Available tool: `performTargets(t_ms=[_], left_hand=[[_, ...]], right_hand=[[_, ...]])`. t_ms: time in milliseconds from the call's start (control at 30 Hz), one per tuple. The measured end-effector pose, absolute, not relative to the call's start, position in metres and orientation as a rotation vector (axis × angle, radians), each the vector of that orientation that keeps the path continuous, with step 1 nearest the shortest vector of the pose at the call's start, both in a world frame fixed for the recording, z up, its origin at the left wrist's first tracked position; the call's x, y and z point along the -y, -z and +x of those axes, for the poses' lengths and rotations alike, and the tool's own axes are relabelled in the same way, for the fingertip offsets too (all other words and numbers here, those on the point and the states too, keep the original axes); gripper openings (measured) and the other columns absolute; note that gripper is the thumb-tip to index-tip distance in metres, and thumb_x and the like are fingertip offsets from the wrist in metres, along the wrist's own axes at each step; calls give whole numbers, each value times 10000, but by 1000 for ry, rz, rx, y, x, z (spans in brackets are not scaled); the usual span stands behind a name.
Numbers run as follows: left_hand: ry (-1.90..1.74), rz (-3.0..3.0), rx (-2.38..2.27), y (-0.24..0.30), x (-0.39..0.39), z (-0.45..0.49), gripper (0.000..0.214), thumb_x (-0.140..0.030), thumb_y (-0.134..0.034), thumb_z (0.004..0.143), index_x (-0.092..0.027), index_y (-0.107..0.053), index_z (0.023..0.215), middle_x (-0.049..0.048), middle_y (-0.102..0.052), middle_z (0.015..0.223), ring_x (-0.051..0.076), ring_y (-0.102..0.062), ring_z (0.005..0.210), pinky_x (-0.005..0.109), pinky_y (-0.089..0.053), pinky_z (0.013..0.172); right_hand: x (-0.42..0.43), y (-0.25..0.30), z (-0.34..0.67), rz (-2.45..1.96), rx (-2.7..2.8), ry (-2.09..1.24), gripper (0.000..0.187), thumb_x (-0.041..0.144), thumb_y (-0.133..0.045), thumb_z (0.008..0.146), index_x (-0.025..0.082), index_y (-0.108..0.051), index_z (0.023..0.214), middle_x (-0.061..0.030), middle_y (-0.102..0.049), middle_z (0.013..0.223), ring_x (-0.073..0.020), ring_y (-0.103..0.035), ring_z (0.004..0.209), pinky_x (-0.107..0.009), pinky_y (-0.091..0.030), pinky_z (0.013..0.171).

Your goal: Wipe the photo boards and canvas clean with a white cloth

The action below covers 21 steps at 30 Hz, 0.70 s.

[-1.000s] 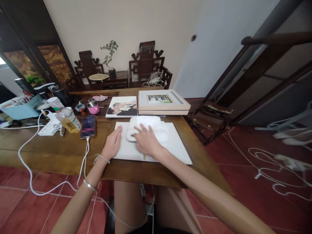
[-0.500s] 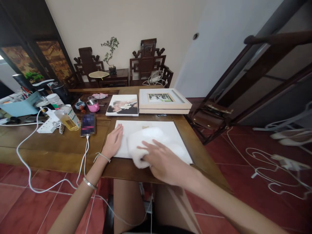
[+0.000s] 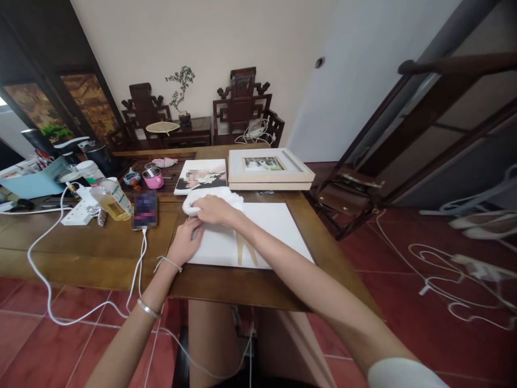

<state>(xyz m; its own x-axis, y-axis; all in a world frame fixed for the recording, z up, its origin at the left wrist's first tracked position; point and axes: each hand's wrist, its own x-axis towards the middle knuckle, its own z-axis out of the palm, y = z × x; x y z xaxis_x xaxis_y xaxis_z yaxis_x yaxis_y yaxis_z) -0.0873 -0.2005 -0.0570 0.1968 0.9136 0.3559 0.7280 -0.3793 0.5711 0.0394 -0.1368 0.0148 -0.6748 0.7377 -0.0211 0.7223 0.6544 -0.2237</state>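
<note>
A large white board (image 3: 266, 231) lies flat on the wooden table (image 3: 100, 248) in front of me. My right hand (image 3: 212, 209) presses a white cloth (image 3: 230, 196) onto the board's far left corner, fingers closed over it. My left hand (image 3: 184, 242) rests flat on the board's left edge, fingers stretched out, holding nothing. A pale brown mark (image 3: 246, 253) shows on the board near its front edge.
Behind the board lie a photo canvas (image 3: 202, 176) and a stacked framed picture (image 3: 269, 168). To the left are a phone (image 3: 145, 209) on a white cable, an oil bottle (image 3: 111, 198), a power strip (image 3: 78, 211) and a pink cup (image 3: 154, 178). Cables lie on the red floor at right.
My right hand has swept the cloth from the board's front edge up to its far left corner. My left hand has stayed on the left edge.
</note>
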Motion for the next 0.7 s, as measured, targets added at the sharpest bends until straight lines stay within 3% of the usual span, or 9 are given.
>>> performTargets(t_ms=[200,367,500,700], left_hand=[[-928,2167,-1594,64,198,-89,371,-246,-436,834,-144,-588,1156,105,-554,1263,248,-470,1216,445,-299,1065],[-911,2176,-1601,70,197,-90,397,-265,-439,834,-151,-556,1195,115,-503,1312,236,-424,1255,452,-269,1081],[-902,2200,-1588,68,197,-90,421,-280,-426,846,-128,-526,1225,130,-456,1349,239,-372,1289,449,-260,1087],[-862,2232,-1604,66,196,-90,437,-282,-396,853,-90,-512,1228,151,-444,1357,243,-355,1298,427,-264,1090]], right_hand=[[133,-18,72,-1355,2747,-332,356,229,-389,799,182,-620,1066,-119,-627,1106,-278,-574,986,-322,-423,751],[130,4,161,-1508,2612,-254,461,117,-349,773,140,-563,1180,-105,-580,1212,-266,-506,1115,-335,-395,883],[158,24,207,-1469,2609,-142,434,49,-355,705,85,-624,1045,-154,-584,1192,-282,-501,1136,-389,-385,934],[265,16,225,-1211,2683,-218,372,5,-380,576,150,-653,783,-126,-458,1340,-277,-335,1286,-467,-293,1045]])
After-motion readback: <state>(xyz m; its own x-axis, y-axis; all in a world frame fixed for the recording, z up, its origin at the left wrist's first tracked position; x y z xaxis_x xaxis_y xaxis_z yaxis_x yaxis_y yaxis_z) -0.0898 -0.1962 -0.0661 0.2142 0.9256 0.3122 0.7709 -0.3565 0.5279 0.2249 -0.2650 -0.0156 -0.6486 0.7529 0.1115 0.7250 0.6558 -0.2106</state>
